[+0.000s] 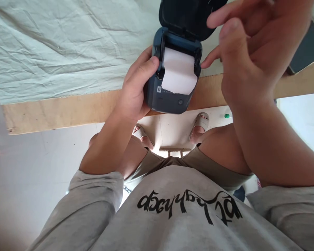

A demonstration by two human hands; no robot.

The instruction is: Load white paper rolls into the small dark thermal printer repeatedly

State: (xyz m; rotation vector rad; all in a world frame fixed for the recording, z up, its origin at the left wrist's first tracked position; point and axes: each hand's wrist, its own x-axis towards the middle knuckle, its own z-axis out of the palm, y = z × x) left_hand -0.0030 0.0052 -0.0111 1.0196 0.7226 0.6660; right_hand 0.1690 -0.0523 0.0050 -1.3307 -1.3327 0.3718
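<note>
A dark blue portable receipt printer [170, 103] is held over the table's front edge, tilted slightly. My left hand [136, 83] grips its left side, the thumb on the upper rim and the other fingers mostly hidden. The black lid [184, 17] stands swung open away from me, partly cut off by the top of the view. In the compartment sits a white paper roll [179, 69], its torn loose end hanging over the front. My right hand [253, 59] is beside the printer with fingers spread, one fingertip at the right rim and another by the lid.
A wrinkled pale green cloth [54, 45] covers the table behind a bare wooden edge [54, 109]. At the far right lies a dark flat object [307, 50], partly behind my right hand. Below, a small green object [227, 116] lies on the tiled floor near my feet.
</note>
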